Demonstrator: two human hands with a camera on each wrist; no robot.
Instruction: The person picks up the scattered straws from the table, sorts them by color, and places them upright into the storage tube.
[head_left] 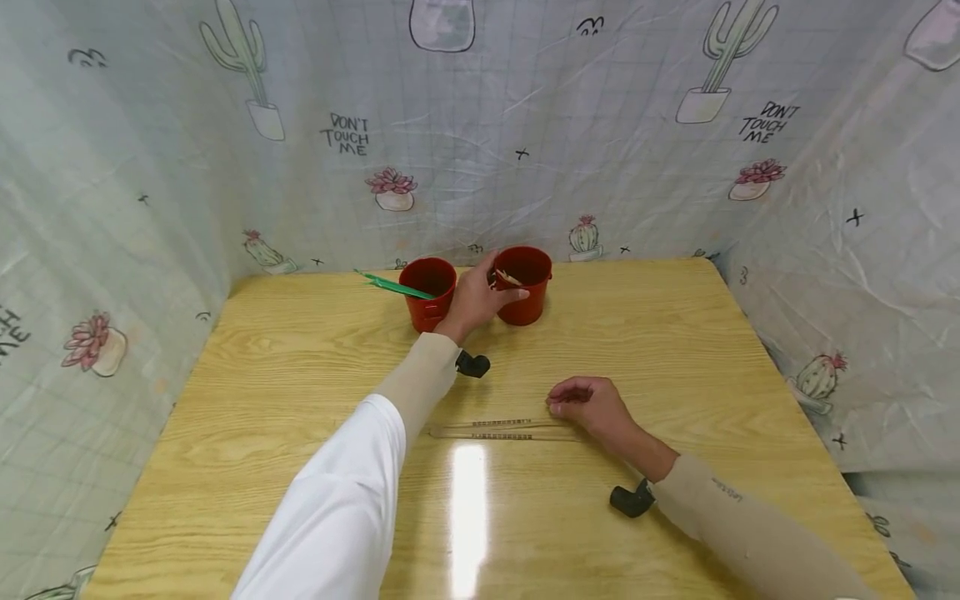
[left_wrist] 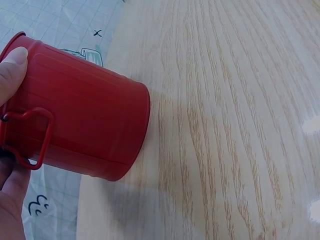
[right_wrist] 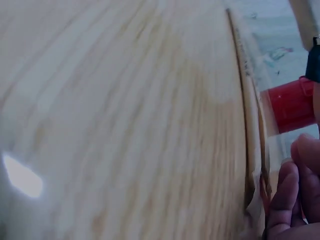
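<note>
My left hand (head_left: pixel 476 300) grips the right red metal bucket (head_left: pixel 522 310) near its rim, thumb across the front. In the left wrist view the bucket (left_wrist: pixel 90 105) fills the left side, with a red wire handle (left_wrist: pixel 47 142) by the fingers. Small light-brown pieces (head_left: pixel 510 278) show inside it. My right hand (head_left: pixel 596 408) hovers over the right end of two long paper-wrapped sticks (head_left: pixel 495 435), like packed disposable chopsticks. Its fingers are loosely curled, with nothing seen between them. The right wrist view shows the wrapped sticks (right_wrist: pixel 250 105) beside the fingers.
A second red bucket (head_left: pixel 429 317) stands left of my left hand, with long green strips (head_left: pixel 397 286) leaning out over its rim. A printed cloth (head_left: pixel 480 125) hangs behind and beside the wooden table (head_left: pixel 300 375). Black wrist cameras (head_left: pixel 632 500) jut from both wrists.
</note>
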